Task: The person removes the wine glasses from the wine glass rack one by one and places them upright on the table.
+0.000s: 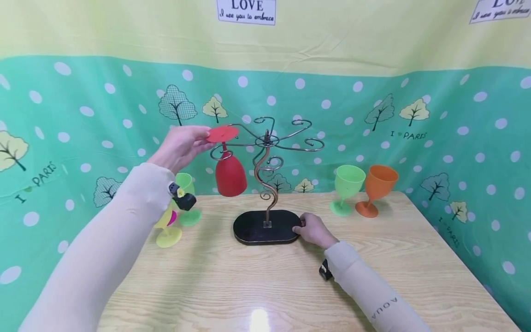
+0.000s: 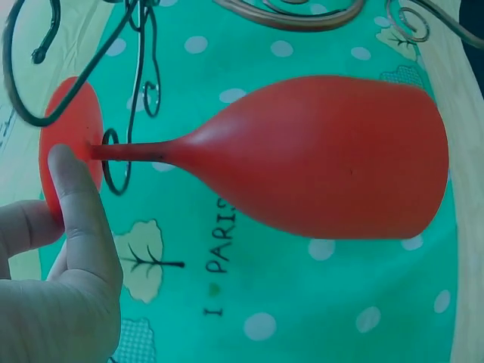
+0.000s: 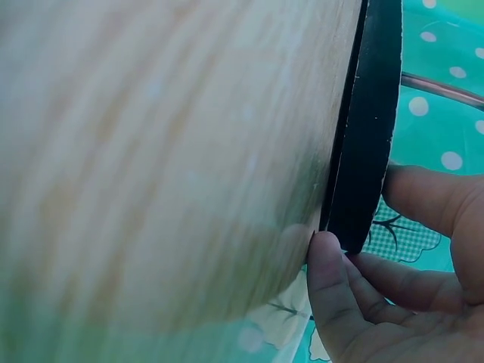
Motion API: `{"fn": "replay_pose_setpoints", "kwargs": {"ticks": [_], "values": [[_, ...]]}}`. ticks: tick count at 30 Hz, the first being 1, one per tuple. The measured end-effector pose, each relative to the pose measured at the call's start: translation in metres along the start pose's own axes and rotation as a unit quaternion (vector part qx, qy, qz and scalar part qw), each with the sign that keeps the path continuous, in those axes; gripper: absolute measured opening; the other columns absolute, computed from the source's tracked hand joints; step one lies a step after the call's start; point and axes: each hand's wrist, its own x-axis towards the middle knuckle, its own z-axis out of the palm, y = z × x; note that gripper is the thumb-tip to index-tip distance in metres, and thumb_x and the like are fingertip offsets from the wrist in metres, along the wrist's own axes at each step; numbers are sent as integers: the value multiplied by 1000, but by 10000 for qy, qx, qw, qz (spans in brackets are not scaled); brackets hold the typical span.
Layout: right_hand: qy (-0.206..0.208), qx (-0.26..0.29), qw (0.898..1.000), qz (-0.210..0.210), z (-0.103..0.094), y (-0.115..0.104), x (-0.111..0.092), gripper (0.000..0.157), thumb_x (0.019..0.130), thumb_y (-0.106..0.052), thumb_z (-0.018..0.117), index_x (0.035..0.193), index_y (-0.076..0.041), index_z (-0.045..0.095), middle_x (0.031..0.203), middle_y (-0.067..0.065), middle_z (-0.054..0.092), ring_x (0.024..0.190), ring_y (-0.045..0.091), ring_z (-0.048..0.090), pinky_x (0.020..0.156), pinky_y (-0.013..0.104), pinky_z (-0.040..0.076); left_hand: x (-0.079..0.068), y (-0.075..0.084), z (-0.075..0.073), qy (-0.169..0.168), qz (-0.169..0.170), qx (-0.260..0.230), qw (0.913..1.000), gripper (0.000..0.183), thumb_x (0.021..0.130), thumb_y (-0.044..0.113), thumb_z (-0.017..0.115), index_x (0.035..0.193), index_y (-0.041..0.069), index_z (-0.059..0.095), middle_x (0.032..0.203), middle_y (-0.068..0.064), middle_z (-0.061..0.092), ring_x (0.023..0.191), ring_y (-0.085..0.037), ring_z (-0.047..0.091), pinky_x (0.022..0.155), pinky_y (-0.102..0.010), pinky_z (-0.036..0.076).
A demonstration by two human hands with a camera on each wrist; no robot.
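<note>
My left hand (image 1: 182, 144) pinches the round foot of a red goblet (image 1: 231, 177), which hangs upside down with its bowl below. In the left wrist view, finger and thumb hold the edge of the foot (image 2: 72, 125), and the thin stem runs past a metal curl. That curl belongs to a wire glass rack (image 1: 265, 175) with a twisted copper-coloured post and several scrolled arms. My right hand (image 1: 314, 230) grips the right end of the rack's black oval base (image 1: 249, 229). In the right wrist view, fingers and thumb clasp the edge of this base (image 3: 370, 136).
On the right of the wooden table (image 1: 257, 272) stand a green goblet (image 1: 349, 182) and an orange goblet (image 1: 380, 180). To the left, another green goblet (image 1: 191, 216) and a yellow one (image 1: 169, 237) are partly behind my left sleeve. A patterned cloth (image 1: 290, 50) hangs behind.
</note>
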Motion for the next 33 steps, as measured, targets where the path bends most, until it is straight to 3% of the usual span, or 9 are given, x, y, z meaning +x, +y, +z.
{"fn": "replay_pose_setpoints", "kwargs": {"ticks": [7,14,20,25,33], "values": [[46,44,10000,-2,-1,3,1,34,80,-25,67,99,0,57,82,6,52,75,21,49,66,33,43,-9,-11,-27,-199,-43,-488,9986,45,84,1,60,127,1,47,126,-12,47,107,-22,53,86,-27,47],[50,38,10000,-50,-1,3,0,35,79,-24,68,100,1,57,83,6,53,76,21,49,68,35,44,-18,-22,-45,-256,19,-370,9990,47,86,2,57,130,1,43,125,-13,47,103,-21,55,86,-27,47],[57,84,9999,61,-2,2,-1,39,78,-23,69,105,2,56,86,7,54,80,21,51,74,37,45,-26,-36,-53,-333,8,-159,9993,41,87,6,57,126,1,46,128,-13,44,102,-20,56,87,-28,46],[42,229,9995,212,-2,-1,-2,41,78,-21,69,109,3,56,90,8,55,83,22,51,76,38,45,-33,-49,-57,-384,-43,-64,9992,49,87,9,58,132,1,40,128,-12,43,102,-20,57,86,-29,46],[-40,450,9985,300,-1,-1,-1,41,78,-17,69,110,4,55,94,10,57,86,22,53,78,38,46,-43,-79,-61,-668,-89,-238,9974,38,89,6,54,125,-3,44,109,-10,59,94,-22,61,84,-30,48]]}}
